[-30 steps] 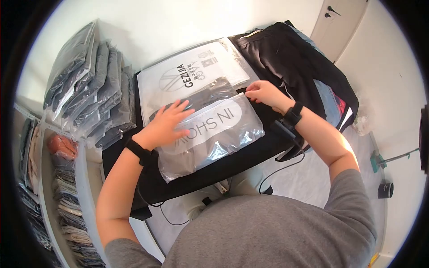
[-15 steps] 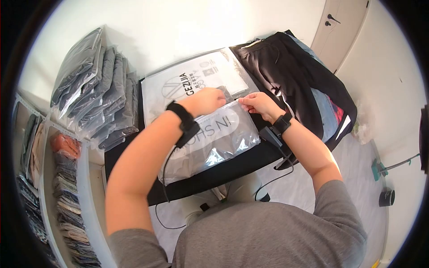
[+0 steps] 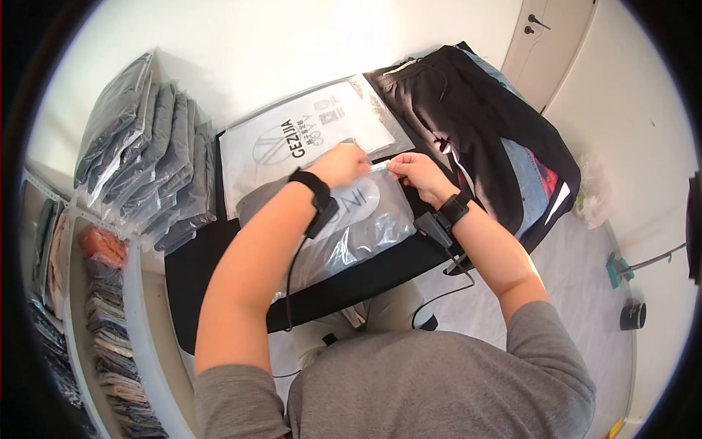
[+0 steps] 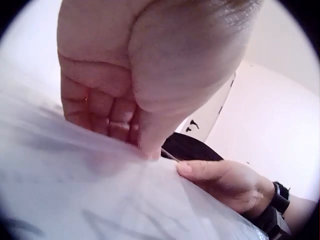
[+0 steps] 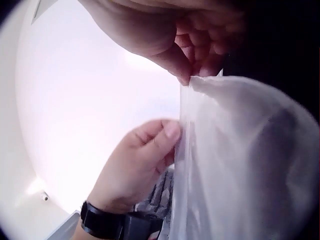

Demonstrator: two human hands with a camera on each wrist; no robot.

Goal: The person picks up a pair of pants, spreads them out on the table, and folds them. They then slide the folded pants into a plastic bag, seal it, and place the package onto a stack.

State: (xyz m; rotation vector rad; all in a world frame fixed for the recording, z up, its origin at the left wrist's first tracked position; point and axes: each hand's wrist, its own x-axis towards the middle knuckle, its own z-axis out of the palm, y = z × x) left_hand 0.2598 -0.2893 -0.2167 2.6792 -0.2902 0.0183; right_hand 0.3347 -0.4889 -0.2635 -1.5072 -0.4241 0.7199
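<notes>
A clear plastic bag [image 3: 365, 233] with printed letters on a white oval lies on the black table, dark cloth inside it. Its top edge is pinched by my left hand [image 3: 342, 166], thumb against curled fingers. Just to the right, my right hand [image 3: 420, 175] pinches the bag's top right corner. In the right wrist view the bag's edge strip [image 5: 184, 150] runs between the right hand [image 5: 165, 35] above and the left hand [image 5: 137, 167] below. The left wrist view shows the bag [image 4: 125, 200] partly covering the left fingertips.
Behind the bag lie flat white printed bags [image 3: 252, 139]. Black trousers [image 3: 468, 110] and denim cover the table's right side. Bagged grey garments [image 3: 139, 146] are stacked at the left, above shelves of folded clothes [image 3: 110, 329]. A cable [image 3: 291, 285] hangs from the left wrist.
My left hand has gone from lying spread on the bag to pinching its top edge near the right corner. The right hand has shifted slightly left and down with the corner.
</notes>
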